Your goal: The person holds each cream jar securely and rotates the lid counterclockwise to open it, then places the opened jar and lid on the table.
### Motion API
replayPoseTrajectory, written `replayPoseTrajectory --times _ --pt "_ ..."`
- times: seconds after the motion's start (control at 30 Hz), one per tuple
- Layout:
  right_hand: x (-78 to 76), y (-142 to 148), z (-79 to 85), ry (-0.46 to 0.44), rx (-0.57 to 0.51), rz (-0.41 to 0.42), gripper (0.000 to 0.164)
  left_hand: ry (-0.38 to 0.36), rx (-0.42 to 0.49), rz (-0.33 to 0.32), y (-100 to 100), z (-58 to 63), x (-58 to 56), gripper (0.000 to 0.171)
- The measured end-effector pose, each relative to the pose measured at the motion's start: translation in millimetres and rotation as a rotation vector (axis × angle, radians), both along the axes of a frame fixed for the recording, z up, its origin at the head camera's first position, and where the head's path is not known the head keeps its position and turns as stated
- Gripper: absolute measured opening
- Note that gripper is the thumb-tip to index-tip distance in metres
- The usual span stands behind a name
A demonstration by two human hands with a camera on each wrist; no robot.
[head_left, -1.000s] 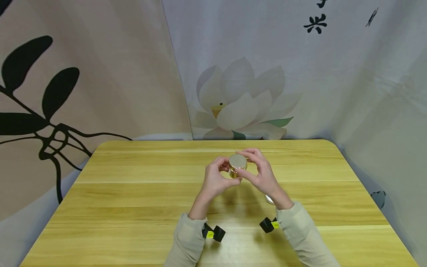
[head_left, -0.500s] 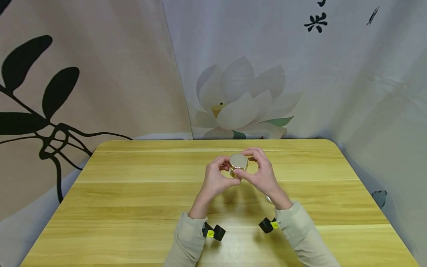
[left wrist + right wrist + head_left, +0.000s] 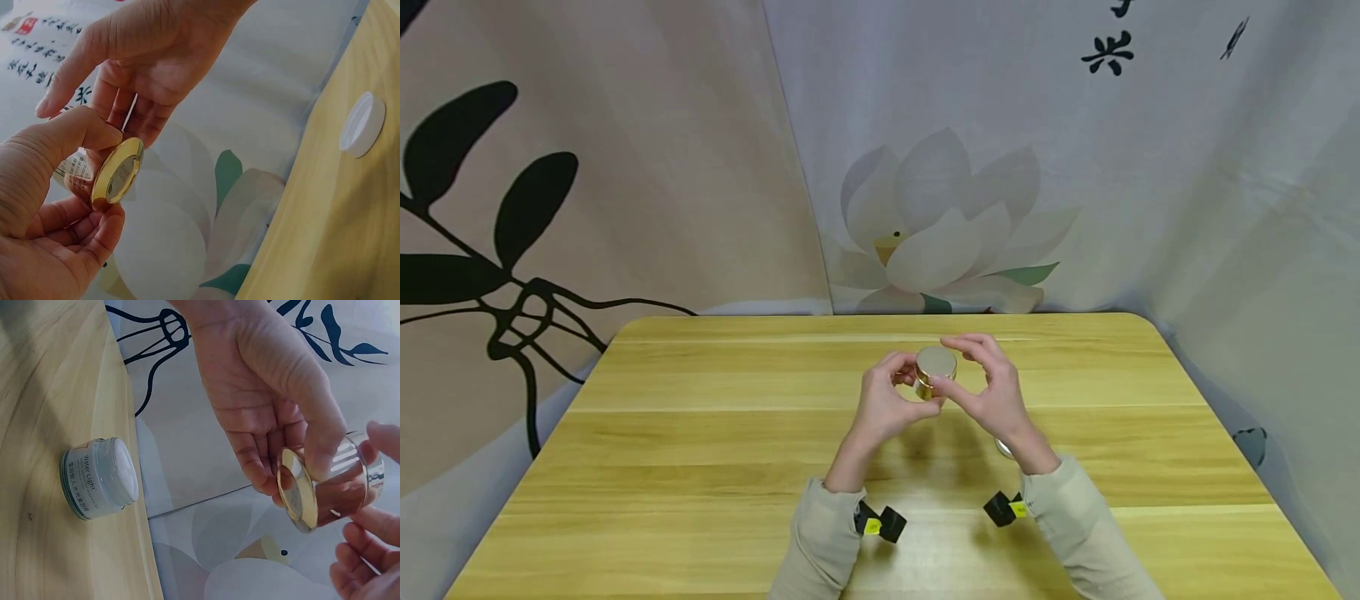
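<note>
Over the tabletop [image 3: 700, 467], the left hand [image 3: 884, 403] grips a gold jar [image 3: 340, 501]; whether the right hand [image 3: 997, 398] pinches its lid [image 3: 936, 362], I can't tell. Lid-twisting, I'd guess; the next move wants a steady left grip.

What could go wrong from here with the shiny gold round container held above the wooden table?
The shiny gold round container might slip: the left hand grips its smooth lower part, and how firmly the right hand holds is unclear.
A fall could tip the whitish labelled glass jar standing on the pale wooden table.
The white round plastic cap lies partly hidden behind the right wrist in the head view, so lowering that arm could knock it.
</note>
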State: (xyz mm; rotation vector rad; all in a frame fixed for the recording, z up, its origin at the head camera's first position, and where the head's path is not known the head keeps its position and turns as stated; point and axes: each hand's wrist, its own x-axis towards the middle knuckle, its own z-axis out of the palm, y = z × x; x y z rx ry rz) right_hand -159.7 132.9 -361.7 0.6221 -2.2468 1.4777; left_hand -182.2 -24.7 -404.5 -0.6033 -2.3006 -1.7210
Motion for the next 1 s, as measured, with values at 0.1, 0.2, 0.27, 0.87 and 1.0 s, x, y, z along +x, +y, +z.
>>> replayPoseTrajectory --times 0.1,0.2,0.27,0.87,1.0 --pt "0.9 -2.4 0.5 0.004 0.005 -0.034 0.043 -0.004 0.007 0.002 -0.6 -0.2 0.1 0.040" --pt "0.7 -4.9 0.7 0.014 0.014 -0.059 0.043 0.003 0.011 0.000 -0.8 -0.7 0.0 0.039" --pt "0.0 -5.9 0.9 0.014 0.014 -0.058 0.043 0.006 0.011 -0.003 -0.9 -1.2 -0.2 0.039" --pt "0.4 -7.7 1.2 -0.062 0.008 -0.026 0.045 -0.002 0.006 0.004 -1.4 -1.7 -0.8 0.041" --pt "-0.2 -6.3 0.7 -0.042 0.014 -0.008 0.039 -0.001 -0.002 0.006 -1.4 -1.6 -1.1 0.041"
